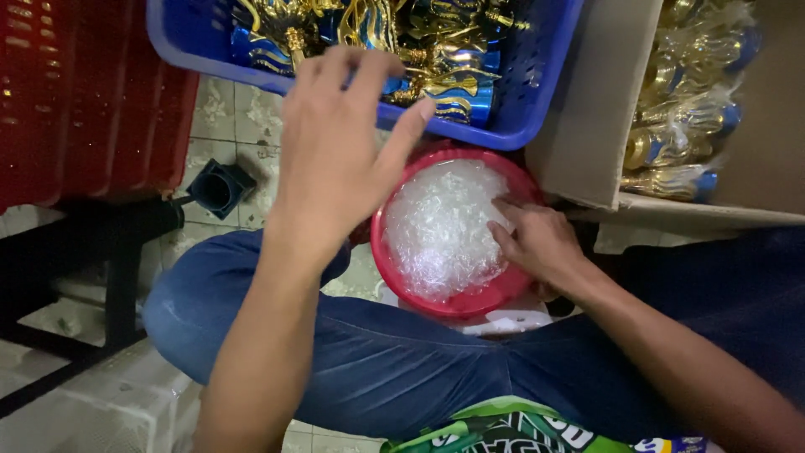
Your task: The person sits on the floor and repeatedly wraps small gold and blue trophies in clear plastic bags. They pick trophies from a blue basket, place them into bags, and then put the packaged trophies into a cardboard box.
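— Where the right hand rests in the red bowl, what does it hold?
— Fingertips on clear plastic bags; grip unconfirmed.
— Left hand?
— Spread, empty, nearer the gold-and-blue pieces in the blue basket beyond.

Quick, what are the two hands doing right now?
Left hand: open, empty, above the blue basket.
Right hand: fingers in the clear bags in the red bowl; grip unclear.

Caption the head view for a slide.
Left hand reaches toward blue basket of gold-blue pieces; right hand dips into red bowl of clear bags.
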